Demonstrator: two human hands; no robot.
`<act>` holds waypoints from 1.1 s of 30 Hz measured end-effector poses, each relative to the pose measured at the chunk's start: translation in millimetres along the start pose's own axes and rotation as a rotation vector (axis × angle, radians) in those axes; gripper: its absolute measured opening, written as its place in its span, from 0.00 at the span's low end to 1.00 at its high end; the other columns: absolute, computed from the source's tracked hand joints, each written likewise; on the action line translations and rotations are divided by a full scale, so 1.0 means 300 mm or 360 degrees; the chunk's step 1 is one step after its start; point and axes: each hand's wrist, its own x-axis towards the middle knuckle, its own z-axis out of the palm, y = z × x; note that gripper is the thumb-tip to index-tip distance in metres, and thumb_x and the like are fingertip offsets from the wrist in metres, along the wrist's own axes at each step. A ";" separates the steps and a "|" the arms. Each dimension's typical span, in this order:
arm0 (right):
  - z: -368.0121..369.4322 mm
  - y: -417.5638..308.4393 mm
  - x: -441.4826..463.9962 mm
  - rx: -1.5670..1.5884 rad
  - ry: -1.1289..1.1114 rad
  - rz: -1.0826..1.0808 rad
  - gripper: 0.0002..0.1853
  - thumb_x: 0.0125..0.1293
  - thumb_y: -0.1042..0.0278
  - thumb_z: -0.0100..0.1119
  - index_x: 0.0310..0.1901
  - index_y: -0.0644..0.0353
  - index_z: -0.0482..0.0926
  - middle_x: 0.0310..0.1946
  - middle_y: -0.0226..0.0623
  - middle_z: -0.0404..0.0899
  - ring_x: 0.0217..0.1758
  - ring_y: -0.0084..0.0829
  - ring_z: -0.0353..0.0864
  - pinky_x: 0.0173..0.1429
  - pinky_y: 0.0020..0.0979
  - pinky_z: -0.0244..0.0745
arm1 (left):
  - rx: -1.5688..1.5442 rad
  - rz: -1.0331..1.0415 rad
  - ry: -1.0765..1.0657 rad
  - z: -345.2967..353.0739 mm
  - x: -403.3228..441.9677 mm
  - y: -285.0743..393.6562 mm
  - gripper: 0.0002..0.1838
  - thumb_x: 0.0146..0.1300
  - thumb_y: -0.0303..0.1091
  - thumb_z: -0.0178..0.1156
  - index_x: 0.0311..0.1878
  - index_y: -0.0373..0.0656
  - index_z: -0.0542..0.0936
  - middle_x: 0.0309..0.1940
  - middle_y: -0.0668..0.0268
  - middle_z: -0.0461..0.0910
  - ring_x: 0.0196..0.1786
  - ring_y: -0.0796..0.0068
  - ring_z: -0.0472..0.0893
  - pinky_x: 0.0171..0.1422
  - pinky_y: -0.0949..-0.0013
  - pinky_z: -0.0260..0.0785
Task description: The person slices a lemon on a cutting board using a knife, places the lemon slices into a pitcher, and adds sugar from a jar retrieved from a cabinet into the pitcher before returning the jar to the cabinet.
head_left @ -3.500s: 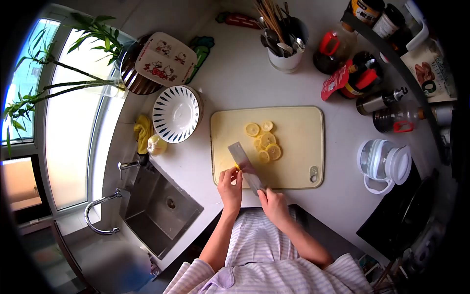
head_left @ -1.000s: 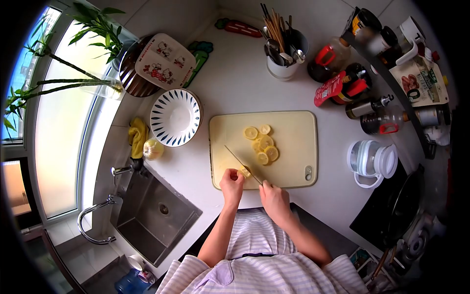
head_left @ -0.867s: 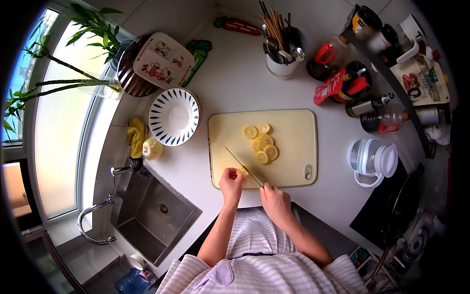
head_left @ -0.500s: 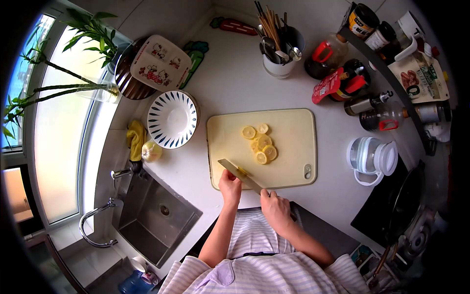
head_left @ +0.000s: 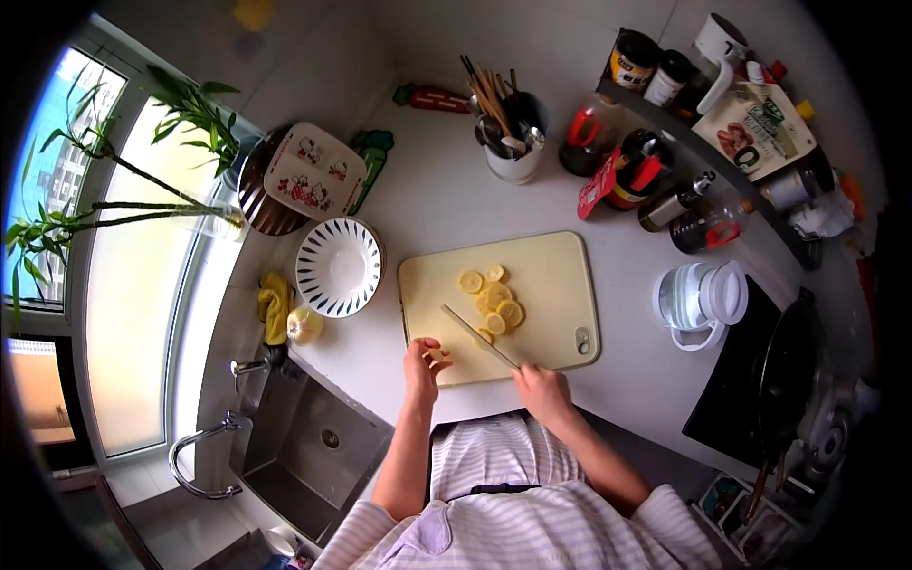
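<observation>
My right hand [head_left: 541, 389] grips the handle of a kitchen knife [head_left: 477, 337], its blade slanting up and left over the cutting board [head_left: 551, 271]. Several round lemon slices [head_left: 496, 299] lie in a loose cluster on the cream board. One more lemon slice [head_left: 485, 336] is close against the blade, partly covered by it. At the board's lower left edge is my left hand [head_left: 423, 368], apart from the knife. Its fingers are curled in around something small and pale that I cannot make out.
Left of the board sit a patterned bowl [head_left: 339, 268], a wrapped round item [head_left: 304, 326], a yellow cloth [head_left: 275, 309] and the sink [head_left: 313, 437]. A utensil holder [head_left: 514, 166] stands behind. To the right are a glass jug [head_left: 698, 299], sauce bottles [head_left: 632, 176] and a dark cooktop [head_left: 736, 380].
My left hand has drawn back left, away from the knife. The knife has shifted toward the slices, with a lemon slice now beside the blade. The whole view has also shifted.
</observation>
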 end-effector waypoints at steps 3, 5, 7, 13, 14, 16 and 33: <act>-0.084 0.054 -0.034 0.0088 0.0229 0.0009 0.13 0.68 0.63 0.60 0.29 0.61 0.72 0.22 0.47 0.79 0.26 0.51 0.81 0.29 0.47 0.75 | 0.0363 0.0185 -0.0317 0.142 0.065 0.119 0.09 0.68 0.37 0.53 0.38 0.42 0.77 0.33 0.66 0.76 0.36 0.72 0.79 0.37 0.68 0.74; -0.130 0.063 -0.048 0.0092 0.0314 0.0101 0.13 0.68 0.64 0.60 0.29 0.62 0.72 0.22 0.48 0.79 0.26 0.52 0.81 0.28 0.47 0.74 | 0.0933 0.0498 -0.0474 0.270 0.143 0.148 0.08 0.66 0.32 0.57 0.45 0.41 0.80 0.34 0.64 0.77 0.35 0.69 0.80 0.38 0.65 0.75; -0.152 0.074 -0.062 0.0181 0.0434 0.0238 0.13 0.68 0.66 0.60 0.30 0.64 0.72 0.21 0.51 0.77 0.26 0.54 0.80 0.27 0.46 0.71 | 0.1441 0.0936 -0.0607 0.377 0.197 0.187 0.09 0.64 0.29 0.56 0.46 0.44 0.81 0.36 0.62 0.77 0.38 0.66 0.80 0.41 0.63 0.75; -0.170 0.102 -0.168 0.0375 0.0563 0.0511 0.14 0.69 0.67 0.61 0.29 0.67 0.72 0.17 0.50 0.75 0.21 0.48 0.79 0.26 0.41 0.68 | 0.2520 0.1756 -0.1073 0.510 0.316 0.196 0.18 0.58 0.21 0.53 0.47 0.52 0.83 0.44 0.57 0.75 0.50 0.55 0.77 0.52 0.58 0.73; -0.173 0.110 -0.184 0.0416 0.0622 0.0494 0.14 0.69 0.66 0.60 0.30 0.68 0.74 0.16 0.48 0.74 0.18 0.42 0.79 0.25 0.39 0.67 | 0.2666 0.1755 -0.1148 0.518 0.319 0.197 0.18 0.58 0.20 0.52 0.46 0.52 0.83 0.46 0.57 0.74 0.51 0.56 0.76 0.54 0.58 0.72; -0.176 0.130 -0.209 0.0399 0.0612 0.0488 0.14 0.69 0.66 0.60 0.30 0.68 0.73 0.15 0.44 0.75 0.17 0.35 0.78 0.25 0.37 0.68 | 0.2663 0.1737 -0.1150 0.522 0.336 0.187 0.14 0.58 0.21 0.52 0.43 0.48 0.81 0.47 0.56 0.73 0.51 0.56 0.77 0.53 0.57 0.72; 0.024 -0.142 0.040 0.0463 -0.0640 -0.0122 0.16 0.71 0.62 0.57 0.30 0.66 0.77 0.13 0.34 0.73 0.15 0.26 0.74 0.22 0.33 0.69 | -0.1205 0.0576 0.0174 -0.492 -0.542 -0.107 0.07 0.69 0.23 0.52 0.48 0.34 0.75 0.56 0.53 0.77 0.62 0.59 0.78 0.69 0.61 0.73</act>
